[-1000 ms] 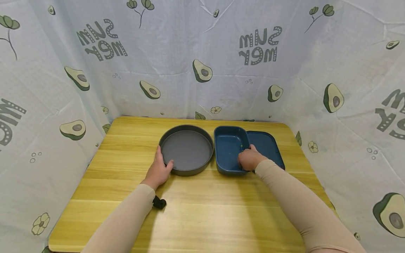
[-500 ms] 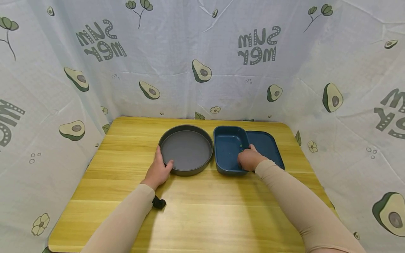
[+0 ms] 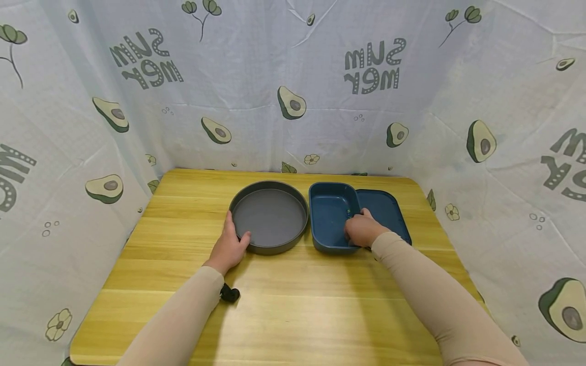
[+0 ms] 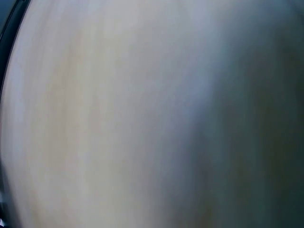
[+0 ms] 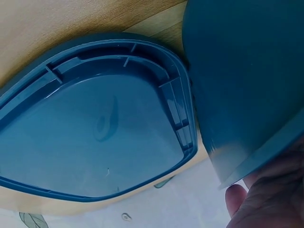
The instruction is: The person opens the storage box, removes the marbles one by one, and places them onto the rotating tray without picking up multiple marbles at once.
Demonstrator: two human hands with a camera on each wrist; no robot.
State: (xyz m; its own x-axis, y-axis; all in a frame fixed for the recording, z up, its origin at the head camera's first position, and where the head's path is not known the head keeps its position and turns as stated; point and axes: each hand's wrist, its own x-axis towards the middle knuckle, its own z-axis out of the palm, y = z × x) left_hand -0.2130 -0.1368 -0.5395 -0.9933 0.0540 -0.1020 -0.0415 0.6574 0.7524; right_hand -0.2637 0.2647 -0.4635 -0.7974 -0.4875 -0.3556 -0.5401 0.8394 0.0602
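In the head view my left hand (image 3: pixel 228 248) holds the left front of a round dark grey pan (image 3: pixel 270 218), thumb over the rim and fingers along the outer wall. My right hand (image 3: pixel 363 230) reaches over the right wall of a deep blue rectangular box (image 3: pixel 330 216). Its fingers go down inside and are hidden. A tiny green bit (image 3: pixel 349 210) shows just beyond them; what it belongs to is too small to tell. In the right wrist view part of my right hand (image 5: pixel 270 199) appears beside the box wall (image 5: pixel 237 80). The left wrist view is blurred.
A flat blue lid (image 3: pixel 383 211) with a raised, ribbed edge lies to the right of the box. Everything stands on a wooden table (image 3: pixel 293 315), with a printed curtain (image 3: pixel 256 61) behind and at both sides. A small black object (image 3: pixel 230 294) sits by my left wrist.
The small bits beside my right fingers show less than before. My right wrist has shifted very slightly to the right. My left hand, the pan, the box and the lid have stayed put.
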